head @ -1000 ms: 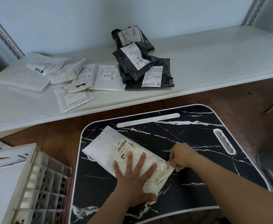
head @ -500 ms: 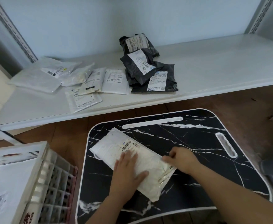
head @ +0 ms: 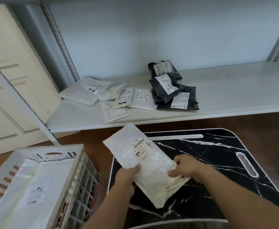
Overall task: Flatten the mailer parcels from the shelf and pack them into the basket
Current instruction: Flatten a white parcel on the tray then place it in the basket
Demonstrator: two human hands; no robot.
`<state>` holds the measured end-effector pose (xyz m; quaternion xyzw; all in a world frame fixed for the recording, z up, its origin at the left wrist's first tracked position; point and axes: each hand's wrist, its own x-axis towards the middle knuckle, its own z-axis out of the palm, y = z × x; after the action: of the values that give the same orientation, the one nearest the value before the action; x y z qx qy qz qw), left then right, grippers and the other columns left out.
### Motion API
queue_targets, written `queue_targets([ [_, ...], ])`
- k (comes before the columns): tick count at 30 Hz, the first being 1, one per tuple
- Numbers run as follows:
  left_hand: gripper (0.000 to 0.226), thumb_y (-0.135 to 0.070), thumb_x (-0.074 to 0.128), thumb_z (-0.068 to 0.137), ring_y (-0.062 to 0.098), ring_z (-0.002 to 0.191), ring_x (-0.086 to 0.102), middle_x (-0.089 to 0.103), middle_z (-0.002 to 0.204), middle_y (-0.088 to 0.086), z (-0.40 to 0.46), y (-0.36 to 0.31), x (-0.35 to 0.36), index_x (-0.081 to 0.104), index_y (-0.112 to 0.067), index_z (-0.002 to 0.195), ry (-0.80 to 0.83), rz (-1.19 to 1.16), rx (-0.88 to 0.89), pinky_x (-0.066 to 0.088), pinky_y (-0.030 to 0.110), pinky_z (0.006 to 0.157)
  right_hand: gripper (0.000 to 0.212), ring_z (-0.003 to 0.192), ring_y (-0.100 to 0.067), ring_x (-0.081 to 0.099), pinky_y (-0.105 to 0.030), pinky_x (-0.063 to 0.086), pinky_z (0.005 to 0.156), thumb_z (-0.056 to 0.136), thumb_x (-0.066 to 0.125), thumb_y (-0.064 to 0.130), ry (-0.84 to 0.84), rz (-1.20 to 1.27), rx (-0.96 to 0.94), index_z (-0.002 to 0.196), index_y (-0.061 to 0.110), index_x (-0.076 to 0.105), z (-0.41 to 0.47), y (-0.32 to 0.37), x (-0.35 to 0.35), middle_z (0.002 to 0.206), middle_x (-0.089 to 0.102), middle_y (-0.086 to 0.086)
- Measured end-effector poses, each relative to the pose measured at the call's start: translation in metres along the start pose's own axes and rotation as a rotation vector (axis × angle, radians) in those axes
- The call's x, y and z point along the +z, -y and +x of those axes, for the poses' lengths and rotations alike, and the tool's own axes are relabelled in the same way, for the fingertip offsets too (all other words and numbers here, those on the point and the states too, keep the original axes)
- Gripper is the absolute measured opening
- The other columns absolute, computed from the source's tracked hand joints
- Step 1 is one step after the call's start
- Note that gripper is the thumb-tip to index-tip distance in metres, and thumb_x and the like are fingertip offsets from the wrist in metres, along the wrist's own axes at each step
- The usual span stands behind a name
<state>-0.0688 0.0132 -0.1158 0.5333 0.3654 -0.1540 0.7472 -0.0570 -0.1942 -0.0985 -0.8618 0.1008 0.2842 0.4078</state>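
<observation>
Both hands hold a white mailer parcel (head: 142, 161) with a barcode label, lifted off the black marble-patterned lap table (head: 218, 162) and hanging over its left edge. My left hand (head: 127, 176) grips its left long edge, thumb on top. My right hand (head: 183, 167) pinches its right edge. The white slatted basket (head: 79, 162) stands at lower left with a flat white mailer (head: 36, 187) inside. On the white shelf (head: 234, 90) lie several white mailers (head: 115, 98) and three black mailers (head: 171, 86).
A cream cabinet door (head: 6, 76) stands at the left behind a white shelf upright (head: 20, 96). Brown wooden floor (head: 92, 138) shows between shelf, basket and lap table. The right half of the shelf is bare.
The parcel lay on the lap table under my flat left hand. Now both hands have gripped it, lifted it and carried it left toward the basket. The view has swung left.
</observation>
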Motion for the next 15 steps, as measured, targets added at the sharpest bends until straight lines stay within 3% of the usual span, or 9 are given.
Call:
queue_targets([
  [3,0.023,0.005,0.067,0.084,0.035,0.092,0.066,0.068,0.103,0.016,-0.012,-0.021,-0.017,0.061,-0.007,0.103,-0.009,-0.002,0.126,0.052,0.052,0.088,0.031,0.081,-0.018,0.068,-0.029,0.055,0.07,0.077,0.079,0.021,0.021,0.006,-0.073,0.099,0.005,0.064,-0.013,0.031,0.001,0.093,0.07,-0.006],
  [7,0.027,-0.001,0.068,0.085,0.037,0.096,0.068,0.071,0.106,0.016,-0.034,-0.064,-0.05,0.063,-0.005,0.111,0.056,-0.067,0.284,0.052,0.056,0.088,0.027,0.08,-0.026,0.072,-0.045,0.058,0.079,0.082,0.074,0.03,-0.004,0.138,-0.215,0.095,0.009,0.065,-0.027,0.088,0.015,0.09,0.074,-0.01],
  [11,0.03,-0.004,0.07,0.084,0.038,0.099,0.067,0.07,0.108,0.018,-0.06,-0.114,-0.093,0.061,-0.004,0.112,0.114,-0.112,0.456,0.052,0.056,0.088,0.017,0.068,-0.019,0.07,-0.03,0.054,0.055,0.085,0.072,0.025,-0.071,0.273,-0.351,0.09,0.011,0.064,-0.041,0.157,0.045,0.086,0.072,-0.008],
  [13,0.039,0.002,0.073,0.078,0.039,0.099,0.067,0.068,0.112,0.02,-0.069,-0.137,-0.116,0.059,-0.005,0.114,0.124,-0.056,0.516,0.051,0.058,0.088,0.01,0.071,-0.018,0.068,-0.028,0.052,0.056,0.086,0.07,0.024,-0.098,0.313,-0.427,0.086,0.017,0.064,-0.048,0.193,0.068,0.087,0.071,-0.005],
  [15,0.038,0.009,0.069,0.079,0.037,0.095,0.067,0.068,0.108,0.018,-0.07,-0.155,-0.146,0.057,-0.007,0.111,0.02,-0.008,0.549,0.053,0.056,0.085,0.013,0.073,-0.018,0.064,-0.028,0.05,0.06,0.088,0.068,0.028,-0.132,0.268,-0.492,0.08,0.02,0.061,-0.051,0.224,0.097,0.084,0.066,-0.002],
])
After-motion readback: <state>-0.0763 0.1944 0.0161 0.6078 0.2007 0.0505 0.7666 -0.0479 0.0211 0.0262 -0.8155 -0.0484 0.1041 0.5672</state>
